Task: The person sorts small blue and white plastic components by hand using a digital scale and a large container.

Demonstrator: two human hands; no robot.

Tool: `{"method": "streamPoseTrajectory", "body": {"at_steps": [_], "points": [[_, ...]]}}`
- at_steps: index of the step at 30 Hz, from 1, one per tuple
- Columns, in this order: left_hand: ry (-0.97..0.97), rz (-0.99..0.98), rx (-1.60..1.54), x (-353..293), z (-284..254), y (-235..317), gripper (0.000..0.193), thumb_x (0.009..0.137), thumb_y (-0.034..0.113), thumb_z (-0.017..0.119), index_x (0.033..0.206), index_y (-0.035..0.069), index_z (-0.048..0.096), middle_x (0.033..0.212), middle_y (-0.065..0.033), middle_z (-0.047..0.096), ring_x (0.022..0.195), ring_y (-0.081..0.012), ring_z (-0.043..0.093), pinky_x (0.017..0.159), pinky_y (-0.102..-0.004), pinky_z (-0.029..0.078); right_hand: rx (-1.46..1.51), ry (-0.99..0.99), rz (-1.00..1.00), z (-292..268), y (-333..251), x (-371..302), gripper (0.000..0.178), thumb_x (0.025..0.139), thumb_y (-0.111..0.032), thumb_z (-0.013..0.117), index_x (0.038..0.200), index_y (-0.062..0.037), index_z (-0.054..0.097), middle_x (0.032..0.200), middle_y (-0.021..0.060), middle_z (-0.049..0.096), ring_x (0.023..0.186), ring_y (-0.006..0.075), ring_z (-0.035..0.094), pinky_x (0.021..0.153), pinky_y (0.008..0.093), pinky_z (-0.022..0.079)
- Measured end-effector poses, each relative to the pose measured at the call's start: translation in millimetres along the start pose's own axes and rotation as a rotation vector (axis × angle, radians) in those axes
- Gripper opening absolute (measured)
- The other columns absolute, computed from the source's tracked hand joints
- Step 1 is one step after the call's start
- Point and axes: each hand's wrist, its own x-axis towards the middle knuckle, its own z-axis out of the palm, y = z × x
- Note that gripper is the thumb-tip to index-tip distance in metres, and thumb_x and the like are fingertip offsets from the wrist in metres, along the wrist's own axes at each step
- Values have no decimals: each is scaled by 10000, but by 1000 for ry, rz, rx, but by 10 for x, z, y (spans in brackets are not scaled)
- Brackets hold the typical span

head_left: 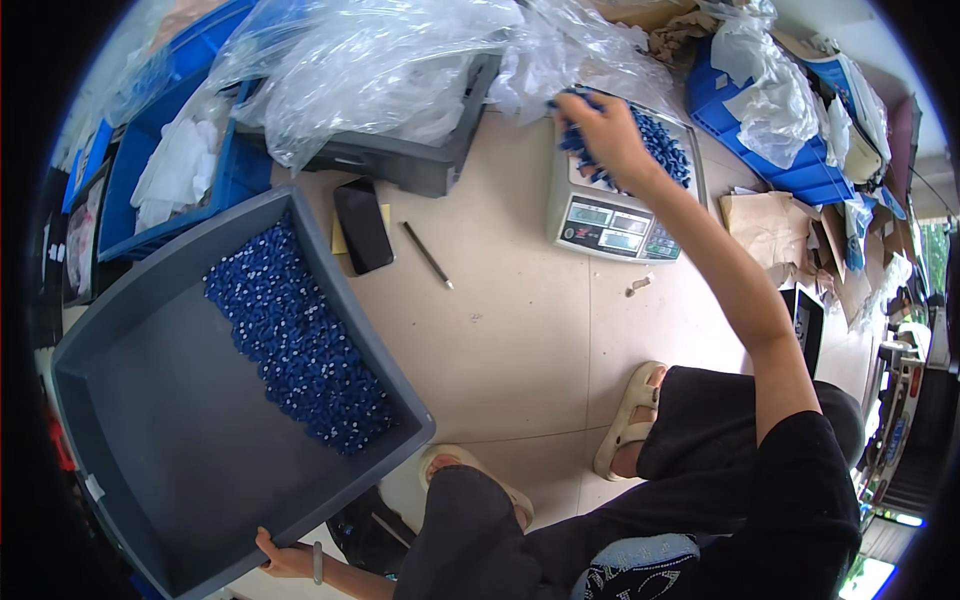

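Hundreds of small dark-blue pieces [290, 335], many pale-dotted, heaped along right side of grey tray [150, 400], near left. More blue pieces [665, 150] piled on weighing scale [610, 248], far right. Left hand [287, 560] grasping tray's near rim. Right hand [612, 132] over scale's pile, blue bits showing at fingers; cannot tell whether any gripped. Beige floor [500, 360] marked with seams, specks. Black phone [363, 225], dark pen [428, 255] between tray and scale. Far side: clear plastic bags [390, 60], blue crate [715, 95].

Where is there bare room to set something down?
Mostly bare floor lies between pen and scale, down to the sandals; the gray tub is bare left of its blue pieces. Crowded: far edge, with plastic bags and crates.
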Motion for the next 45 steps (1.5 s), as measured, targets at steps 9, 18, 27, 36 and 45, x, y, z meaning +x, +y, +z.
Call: {"method": "streamPoseTrajectory", "body": {"at_steps": [9,18,27,36,45], "points": [[38,32,53,97,-47,-148,256,675,72,743,711,-122,580,811,-202,630,666,-227,608,637,-352,532,-627,560,-87,-863,1227,593,403,816,-389,582,939,-16,672,854,261,649,811,437,621,781,463,495],[70,69,94,175,-100,-294,281,658,77,767,707,-122,574,823,-196,633,667,-225,600,639,-354,531,-1031,529,-284,-1184,1576,393,305,832,-378,608,955,-99,630,977,166,609,748,387,647,647,491,521],[-7,50,107,33,-125,5,373,727,115,708,932,-175,595,908,-238,624,738,-264,616,655,-371,536,-644,573,-196,-1125,1485,370,390,911,-407,528,931,-70,722,1028,151,665,937,308,625,852,384,462],[41,62,-36,-420,138,364,425,651,63,705,1006,-109,549,931,-155,616,735,-235,597,672,-336,515,-243,69,-534,470,-100,-614,316,965,-239,430,1026,-24,653,998,86,642,888,193,578,834,290,436],[-49,18,-42,-525,224,586,390,707,84,670,1025,-84,518,926,-162,597,775,-234,630,724,-307,545,-571,-424,-725,3473,-28,-1784,765,832,-619,537,1398,-135,362,1305,289,415,1179,470,416,971,529,358]]}}
